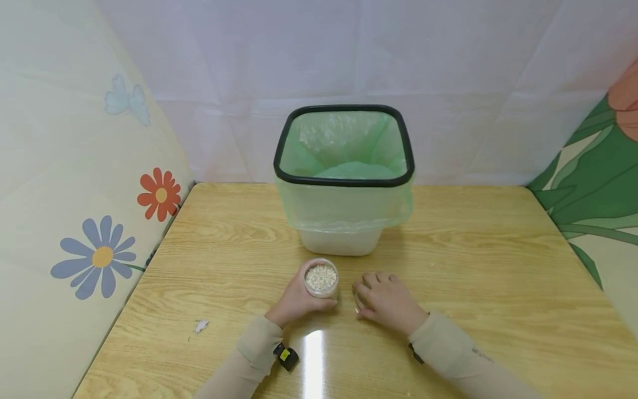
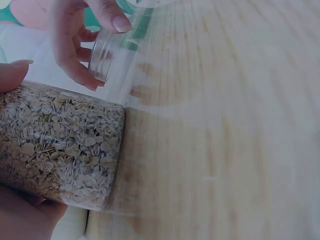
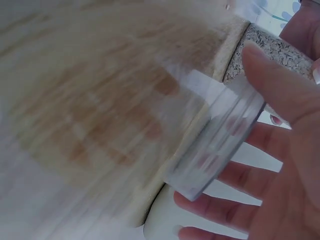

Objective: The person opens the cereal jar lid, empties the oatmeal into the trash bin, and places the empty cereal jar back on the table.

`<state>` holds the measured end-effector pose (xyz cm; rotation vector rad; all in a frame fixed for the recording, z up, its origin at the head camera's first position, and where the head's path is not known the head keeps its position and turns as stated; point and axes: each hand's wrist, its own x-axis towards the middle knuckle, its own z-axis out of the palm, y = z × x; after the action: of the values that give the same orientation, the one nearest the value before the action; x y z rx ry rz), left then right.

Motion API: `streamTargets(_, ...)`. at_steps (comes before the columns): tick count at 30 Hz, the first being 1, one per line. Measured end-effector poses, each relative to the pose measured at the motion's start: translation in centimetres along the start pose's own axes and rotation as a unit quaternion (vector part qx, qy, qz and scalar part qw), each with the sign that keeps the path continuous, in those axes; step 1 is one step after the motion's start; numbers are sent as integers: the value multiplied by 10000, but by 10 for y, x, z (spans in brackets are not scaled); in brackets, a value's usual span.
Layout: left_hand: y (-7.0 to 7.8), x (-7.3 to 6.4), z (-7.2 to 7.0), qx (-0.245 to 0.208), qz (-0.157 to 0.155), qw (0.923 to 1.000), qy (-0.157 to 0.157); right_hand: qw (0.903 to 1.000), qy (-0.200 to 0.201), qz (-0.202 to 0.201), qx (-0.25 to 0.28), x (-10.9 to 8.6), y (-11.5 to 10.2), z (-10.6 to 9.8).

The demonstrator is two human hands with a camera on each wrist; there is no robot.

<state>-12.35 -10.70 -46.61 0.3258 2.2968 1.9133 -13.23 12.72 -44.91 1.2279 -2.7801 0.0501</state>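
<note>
My left hand (image 1: 294, 299) grips a clear jar (image 1: 321, 279) of oat flakes around its side, at the front middle of the table. The jar's mouth is uncovered and the flakes reach nearly to the rim. In the left wrist view, the jar (image 2: 65, 145) shows its flakes through the wall, with fingers on both sides. To the right of it, my right hand (image 1: 391, 302) holds a clear round lid (image 3: 220, 140) by its edge, thumb on one side and fingers on the other. The lid is on edge, low over the table and apart from the jar.
A white bin (image 1: 341, 243) lined with a green bag (image 1: 344, 208) and topped by a black rim (image 1: 344, 182) stands just beyond the hands. A small white scrap (image 1: 201, 326) lies on the wooden table (image 1: 473, 249) at left. Cloth walls enclose the back and sides.
</note>
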Motion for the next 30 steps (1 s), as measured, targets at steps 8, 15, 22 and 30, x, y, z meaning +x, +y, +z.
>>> streamTargets(8, -1, 0, 0, -75, -6, 10000, -7, 9999, -56, -40, 83, -1, 0, 2)
streamTargets(15, -3, 1, 0, -47, 5, 10000, -20, 9998, -135, -98, 74, -1, -1, 0)
streamTargets(22, 0, -1, 1, -13, -10, 10000, 14, 9995, -274, -68, 165, -3, 1, 1)
streamTargets(30, -1, -1, 3, -99, -42, 9998, 185, 9994, 173, 150, 269, -2, 8, -4)
